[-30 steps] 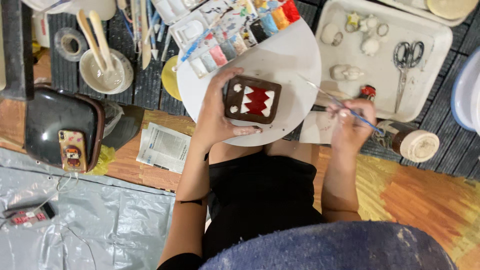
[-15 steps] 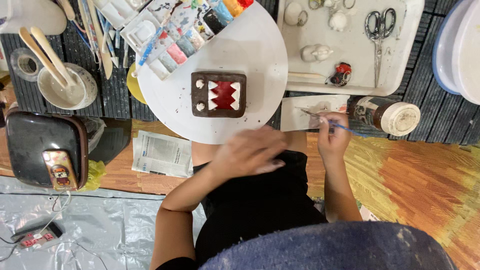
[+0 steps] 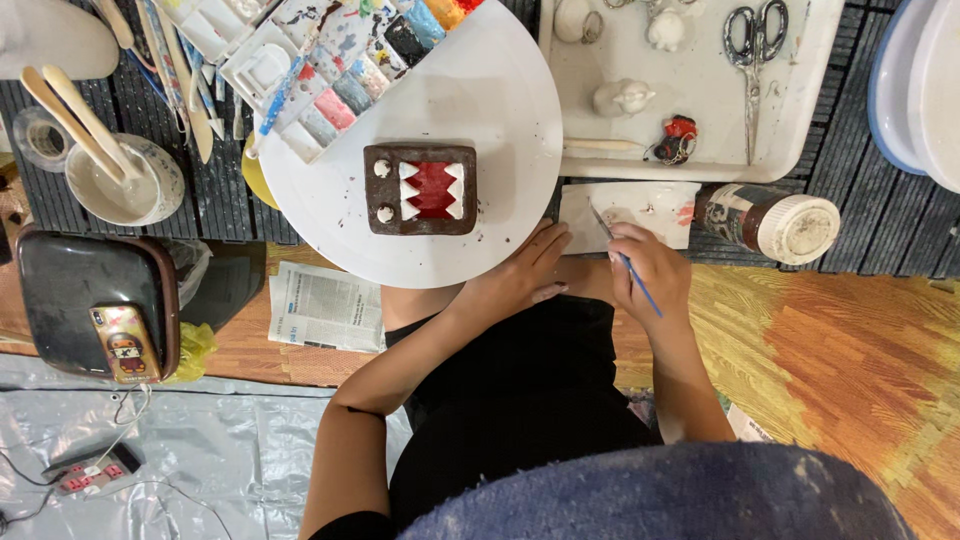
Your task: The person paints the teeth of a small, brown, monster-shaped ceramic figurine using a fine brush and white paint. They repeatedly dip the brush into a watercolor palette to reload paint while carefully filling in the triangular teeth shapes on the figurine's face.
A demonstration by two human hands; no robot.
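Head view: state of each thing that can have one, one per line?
Left hand: empty, at turntable edge.
Right hand: gripping paintbrush.
Brown clay block: flat on round turntable.
Paint palette: open.
Scissors: closed, on tray.
Jar: capped, on its side.

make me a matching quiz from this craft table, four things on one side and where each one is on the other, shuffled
Things:
1. brown clay block
2. scissors
3. paintbrush
4. phone

Places:
a. on the black case at the left
b. in the right hand
c. on the round white board
d. on the white tray at the top right

Pairs: 1-c, 2-d, 3-b, 4-a
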